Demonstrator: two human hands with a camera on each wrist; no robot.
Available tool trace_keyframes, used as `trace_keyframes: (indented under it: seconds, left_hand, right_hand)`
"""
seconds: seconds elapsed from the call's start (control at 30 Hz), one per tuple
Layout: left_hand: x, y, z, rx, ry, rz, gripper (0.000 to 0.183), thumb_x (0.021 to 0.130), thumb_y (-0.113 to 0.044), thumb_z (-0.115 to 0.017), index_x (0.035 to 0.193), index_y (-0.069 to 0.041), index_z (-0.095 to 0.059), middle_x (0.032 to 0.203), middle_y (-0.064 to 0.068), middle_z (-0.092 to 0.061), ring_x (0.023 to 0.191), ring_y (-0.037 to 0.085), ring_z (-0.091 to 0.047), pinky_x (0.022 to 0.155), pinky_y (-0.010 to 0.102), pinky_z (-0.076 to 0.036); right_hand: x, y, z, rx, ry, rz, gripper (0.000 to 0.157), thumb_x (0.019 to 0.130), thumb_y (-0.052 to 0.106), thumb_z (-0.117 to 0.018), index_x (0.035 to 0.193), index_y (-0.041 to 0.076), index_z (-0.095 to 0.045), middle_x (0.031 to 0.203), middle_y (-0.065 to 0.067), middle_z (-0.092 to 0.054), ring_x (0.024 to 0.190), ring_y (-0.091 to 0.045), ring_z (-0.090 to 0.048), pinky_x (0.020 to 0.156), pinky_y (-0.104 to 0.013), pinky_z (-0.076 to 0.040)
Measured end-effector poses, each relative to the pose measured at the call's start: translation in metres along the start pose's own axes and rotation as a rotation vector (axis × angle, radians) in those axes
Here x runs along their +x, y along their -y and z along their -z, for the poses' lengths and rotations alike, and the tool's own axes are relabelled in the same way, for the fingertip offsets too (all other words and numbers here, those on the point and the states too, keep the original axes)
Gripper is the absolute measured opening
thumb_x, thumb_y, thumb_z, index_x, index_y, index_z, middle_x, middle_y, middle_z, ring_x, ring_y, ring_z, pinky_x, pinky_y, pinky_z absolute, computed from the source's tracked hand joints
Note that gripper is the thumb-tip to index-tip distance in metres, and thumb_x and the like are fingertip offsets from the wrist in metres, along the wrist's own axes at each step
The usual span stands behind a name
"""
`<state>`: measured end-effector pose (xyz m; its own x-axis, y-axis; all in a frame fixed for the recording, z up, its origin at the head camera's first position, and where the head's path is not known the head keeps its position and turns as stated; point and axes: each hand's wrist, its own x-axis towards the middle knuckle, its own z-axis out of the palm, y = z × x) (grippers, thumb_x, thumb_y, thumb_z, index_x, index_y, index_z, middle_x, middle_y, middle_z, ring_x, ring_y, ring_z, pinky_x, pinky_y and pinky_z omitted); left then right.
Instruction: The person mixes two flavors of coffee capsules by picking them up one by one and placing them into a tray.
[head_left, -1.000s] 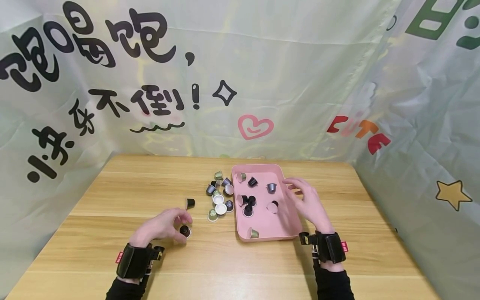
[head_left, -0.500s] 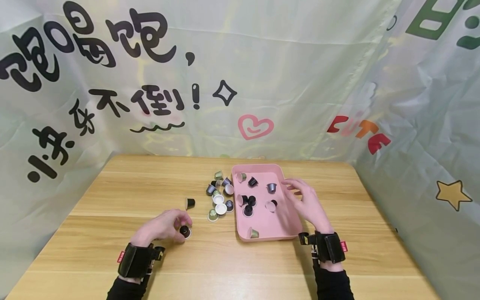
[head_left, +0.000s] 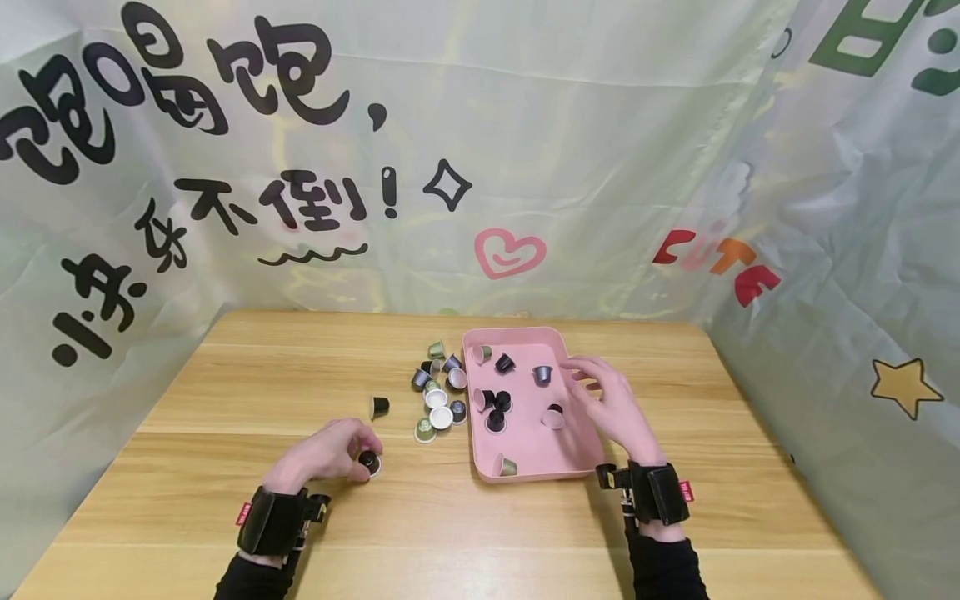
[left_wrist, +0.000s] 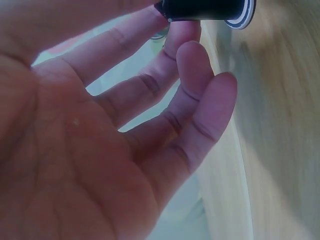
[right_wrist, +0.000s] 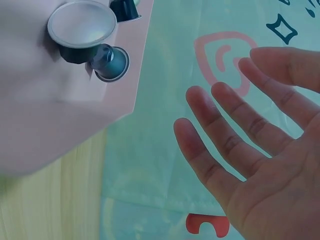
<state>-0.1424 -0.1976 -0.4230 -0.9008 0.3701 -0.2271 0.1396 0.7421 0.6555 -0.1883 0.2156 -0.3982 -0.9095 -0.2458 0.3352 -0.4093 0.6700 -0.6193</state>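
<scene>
The left hand [head_left: 330,450] pinches a black capsule [head_left: 369,461] between thumb and forefinger, with the capsule's rim towards the table [head_left: 450,533]; I cannot tell whether that rim touches the wood; the other fingers are bent loosely, and in the left wrist view they lie below the capsule, holding nothing. The right hand [head_left: 611,408] grasps nothing; its fingers are relaxed and a little apart at the right edge of the tray [head_left: 532,454], and whether they touch the rim I cannot tell.

The pinched capsule is left of the tray, well apart from it; a loose capsule [head_left: 380,407], also black, lies on its side just beyond the left hand; a heap [head_left: 436,398] of green, blue, black and white-lidded capsules sits close along the tray's left side.

Inside the pink tray, three dark capsules [head_left: 496,421] cluster near the left wall; a green capsule [head_left: 505,465] lies near the front, another green one [head_left: 482,354] in the far left corner; a blue capsule [head_left: 542,376] and a pale-lidded capsule [head_left: 553,417] are nearest the right hand; a printed cloth [head_left: 600,167] hangs behind the table.
</scene>
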Motion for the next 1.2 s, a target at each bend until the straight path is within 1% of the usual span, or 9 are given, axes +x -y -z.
trace_keyframes:
  seconds: [0.1,0.2,0.43,0.6,0.73,0.93,1.03,1.13,1.2]
  left_hand:
    - [0.0003,0.0008,0.0005,0.017,-0.003,-0.006,0.030,0.072,-0.001,-0.083,0.099,-0.006,-0.072,0.088,0.003,-0.064,0.081,0.017,-0.056,0.072,0.029,-0.047]
    - [0.0003,0.0013,0.0013,0.036,-0.003,-0.030,0.025,0.075,-0.003,-0.082,0.099,-0.006,-0.073,0.089,0.002,-0.064,0.082,0.016,-0.056,0.073,0.030,-0.047]
    - [-0.0017,0.0025,0.0045,0.030,0.008,-0.068,0.018,0.085,-0.007,-0.077,0.101,-0.004,-0.072,0.091,0.003,-0.063,0.083,0.015,-0.053,0.072,0.027,-0.046]
    - [-0.0023,0.0040,0.0069,0.016,0.040,-0.137,0.016,0.090,-0.008,-0.072,0.103,0.000,-0.070,0.093,0.006,-0.066,0.086,0.014,-0.057,0.074,0.026,-0.049]
    - [-0.0033,0.0040,0.0084,0.008,0.042,-0.170,0.020,0.091,-0.011,-0.071,0.107,0.001,-0.069,0.097,0.008,-0.068,0.089,0.015,-0.060,0.075,0.027,-0.051]
    - [-0.0050,0.0025,0.0097,-0.009,0.039,-0.171,0.029,0.089,-0.017,-0.074,0.111,0.000,-0.069,0.103,0.008,-0.068,0.092,0.015,-0.061,0.077,0.027,-0.053]
    - [-0.0049,0.0015,0.0095,-0.034,0.034,-0.149,0.032,0.087,-0.021,-0.076,0.113,-0.002,-0.069,0.104,0.007,-0.068,0.091,0.015,-0.061,0.078,0.028,-0.053]
    - [-0.0040,0.0010,0.0091,-0.049,0.007,-0.146,0.033,0.089,-0.023,-0.075,0.115,-0.004,-0.069,0.106,0.007,-0.068,0.091,0.014,-0.061,0.078,0.027,-0.053]
    - [-0.0034,0.0004,0.0088,-0.056,-0.022,-0.150,0.034,0.090,-0.023,-0.073,0.118,-0.003,-0.068,0.112,0.010,-0.069,0.093,0.016,-0.062,0.080,0.030,-0.054]
  right_hand:
    - [0.0000,0.0001,-0.0006,-0.001,0.001,-0.001,0.032,0.098,0.004,-0.061,0.129,-0.001,-0.063,0.134,-0.025,-0.061,0.108,-0.038,-0.066,0.092,-0.059,-0.055]
    - [0.0001,-0.0002,-0.0012,0.002,-0.005,0.005,0.032,0.097,0.004,-0.061,0.128,-0.001,-0.064,0.133,-0.025,-0.062,0.107,-0.038,-0.067,0.092,-0.059,-0.055]
    - [0.0002,-0.0010,-0.0019,0.002,-0.012,0.009,0.031,0.096,0.004,-0.062,0.127,-0.001,-0.065,0.132,-0.025,-0.063,0.106,-0.038,-0.067,0.091,-0.059,-0.056]
    - [0.0008,-0.0010,-0.0022,0.006,-0.011,0.006,0.032,0.096,0.003,-0.062,0.128,-0.002,-0.064,0.132,-0.025,-0.063,0.106,-0.038,-0.067,0.091,-0.059,-0.056]
    - [0.0007,-0.0005,-0.0021,0.007,-0.006,0.003,0.032,0.097,0.003,-0.061,0.128,-0.002,-0.064,0.133,-0.024,-0.063,0.107,-0.038,-0.066,0.092,-0.059,-0.055]
    - [0.0012,-0.0004,-0.0019,0.011,-0.007,0.006,0.031,0.097,0.003,-0.061,0.128,-0.002,-0.064,0.133,-0.025,-0.062,0.107,-0.038,-0.067,0.092,-0.060,-0.055]
    - [0.0013,-0.0007,-0.0018,0.016,-0.010,0.008,0.031,0.097,0.003,-0.061,0.127,-0.002,-0.064,0.133,-0.025,-0.062,0.107,-0.038,-0.067,0.091,-0.060,-0.055]
    - [0.0012,-0.0008,-0.0018,0.014,-0.013,0.008,0.031,0.096,0.003,-0.062,0.127,-0.002,-0.064,0.132,-0.025,-0.063,0.107,-0.039,-0.067,0.091,-0.060,-0.055]
    - [0.0010,-0.0007,-0.0015,0.008,-0.013,0.007,0.031,0.096,0.002,-0.061,0.127,-0.001,-0.064,0.133,-0.025,-0.063,0.107,-0.039,-0.066,0.091,-0.060,-0.055]
